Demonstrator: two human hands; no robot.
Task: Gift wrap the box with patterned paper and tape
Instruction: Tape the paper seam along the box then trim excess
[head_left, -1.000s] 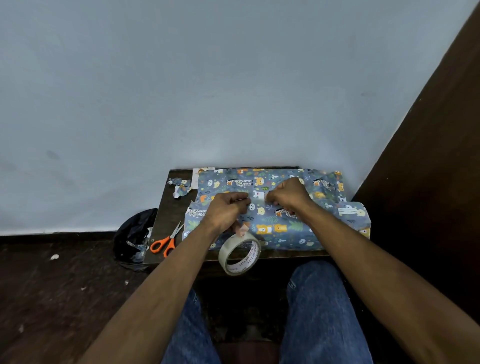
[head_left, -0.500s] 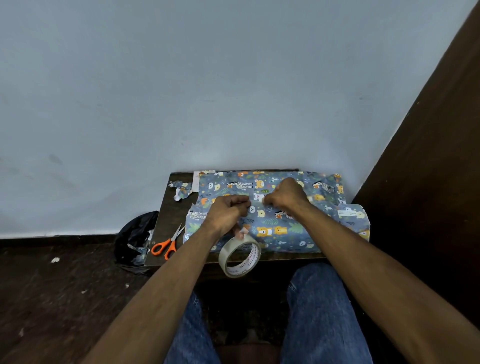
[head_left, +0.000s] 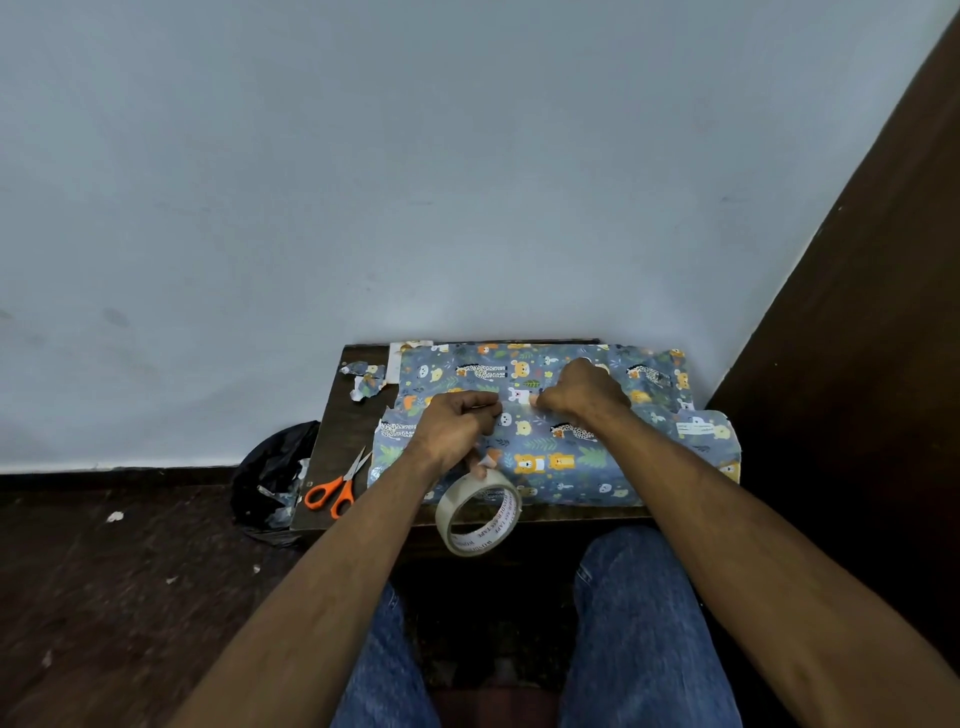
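Head view: the box in animal-print wrapping paper (head_left: 566, 441) lay flat on the small dark table (head_left: 343, 426) against the wall, and your left hand (head_left: 457, 423) sat curled on top of it with the clear tape roll (head_left: 478, 512) hanging from its lower fingers over the table's near edge. Your right hand (head_left: 584, 392) was curled too, fingertips pinching at the paper just beside the left knuckles; can't tell if tape was between them. Orange-handled scissors (head_left: 335, 486) lay left of the box, paper scraps (head_left: 366, 379) at the far left corner.

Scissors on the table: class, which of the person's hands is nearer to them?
Left. The left hand lies just right of the scissors, above the tape roll; the right hand is farther right.
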